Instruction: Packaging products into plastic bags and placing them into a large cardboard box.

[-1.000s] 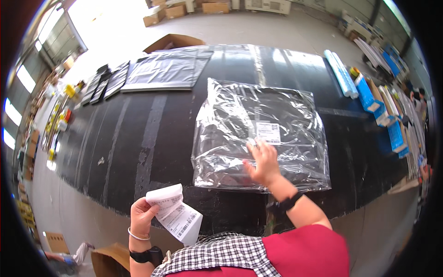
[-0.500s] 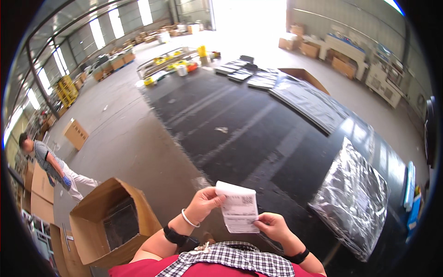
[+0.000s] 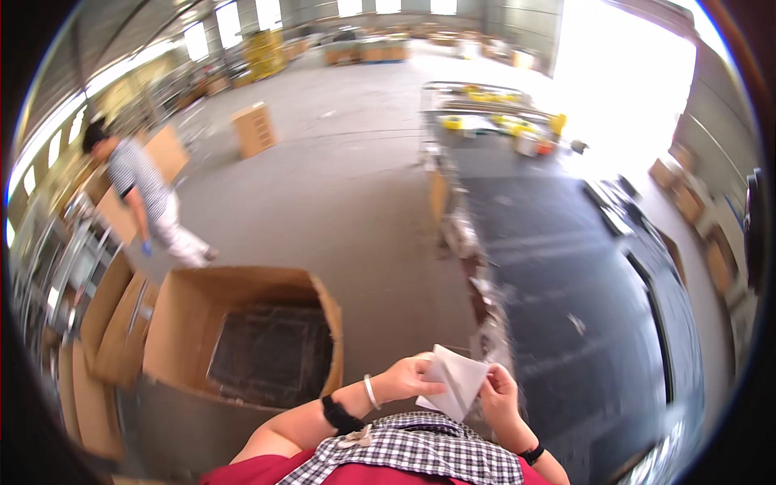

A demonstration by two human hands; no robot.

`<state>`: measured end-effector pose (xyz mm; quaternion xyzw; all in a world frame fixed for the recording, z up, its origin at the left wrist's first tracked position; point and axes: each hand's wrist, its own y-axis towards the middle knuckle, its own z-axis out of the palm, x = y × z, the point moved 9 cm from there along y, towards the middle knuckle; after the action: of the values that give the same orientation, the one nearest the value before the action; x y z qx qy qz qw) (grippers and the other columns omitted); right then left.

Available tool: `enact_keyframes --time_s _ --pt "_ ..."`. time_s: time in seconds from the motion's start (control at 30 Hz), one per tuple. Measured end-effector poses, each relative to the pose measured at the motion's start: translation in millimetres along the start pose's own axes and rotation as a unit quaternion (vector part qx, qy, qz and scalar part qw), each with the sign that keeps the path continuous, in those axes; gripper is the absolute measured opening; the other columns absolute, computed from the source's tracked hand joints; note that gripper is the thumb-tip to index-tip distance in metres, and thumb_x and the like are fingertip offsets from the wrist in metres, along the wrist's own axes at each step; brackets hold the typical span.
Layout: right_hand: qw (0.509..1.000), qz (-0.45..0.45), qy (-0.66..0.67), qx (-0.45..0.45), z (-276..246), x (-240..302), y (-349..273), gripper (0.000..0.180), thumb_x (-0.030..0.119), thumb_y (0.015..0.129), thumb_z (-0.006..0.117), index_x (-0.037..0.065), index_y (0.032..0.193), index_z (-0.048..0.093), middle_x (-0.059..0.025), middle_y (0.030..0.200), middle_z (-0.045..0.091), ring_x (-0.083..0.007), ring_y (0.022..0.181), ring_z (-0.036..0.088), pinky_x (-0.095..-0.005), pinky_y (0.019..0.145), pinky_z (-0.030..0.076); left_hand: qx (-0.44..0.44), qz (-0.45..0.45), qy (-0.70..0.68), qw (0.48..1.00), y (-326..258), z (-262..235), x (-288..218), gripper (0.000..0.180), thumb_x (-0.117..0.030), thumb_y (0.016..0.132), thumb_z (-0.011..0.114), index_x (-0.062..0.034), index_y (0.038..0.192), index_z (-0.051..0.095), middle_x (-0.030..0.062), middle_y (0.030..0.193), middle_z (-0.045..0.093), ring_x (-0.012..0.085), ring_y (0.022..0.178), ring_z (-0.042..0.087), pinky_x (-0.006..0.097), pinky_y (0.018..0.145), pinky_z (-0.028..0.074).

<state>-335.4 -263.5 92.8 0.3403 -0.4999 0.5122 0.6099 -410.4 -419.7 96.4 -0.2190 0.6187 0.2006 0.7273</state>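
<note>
Both my hands hold a folded white paper sheet (image 3: 454, 381) close to my chest. My left hand (image 3: 408, 377) pinches its left edge, a bracelet and a black wristband on that arm. My right hand (image 3: 501, 398) grips its right edge, a black band at the wrist. The sheet hangs over the near left edge of a long black table (image 3: 566, 275).
A large open cardboard box (image 3: 242, 331) with dark contents stands on the floor at my left. Flat cardboard leans further left. A person in a striped top (image 3: 145, 198) bends over at the far left. Dark bags (image 3: 638, 226) and yellow items (image 3: 517, 125) lie on the table's far end.
My view has swung left from the table with the clear plastic bag to the floor and the box. My right hand left the bag and joined the left on the paper, now folded.
</note>
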Motion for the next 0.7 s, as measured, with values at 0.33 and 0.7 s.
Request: enact_keyframes --time_s 0.33,0.7 --pt "0.953 0.123 -0.121 0.251 128 -62 270 0.026 0.006 0.085 0.070 -0.003 0.107 0.060 -0.0047 0.092 0.067 -0.0113 0.081 0.062 -0.0249 0.073 0.050 -0.308 0.079 0.230 0.920 67 -240 -50 0.032 -0.022 0.083 0.077 -0.0029 0.102 0.062 0.0050 0.091 0.064 0.0138 0.084 0.059 0.031 0.078 0.049" --pt "0.910 0.102 -0.240 0.324 216 -21 538 0.033 0.014 0.090 0.067 -0.002 0.115 0.053 -0.0076 0.096 0.065 -0.0136 0.089 0.060 -0.0303 0.080 0.050 -0.354 0.138 0.145 0.914 221 -447 -80 0.069 -0.010 0.077 0.082 -0.0057 0.124 0.031 0.0129 0.104 0.057 0.0178 0.092 0.062 0.031 0.077 0.054"
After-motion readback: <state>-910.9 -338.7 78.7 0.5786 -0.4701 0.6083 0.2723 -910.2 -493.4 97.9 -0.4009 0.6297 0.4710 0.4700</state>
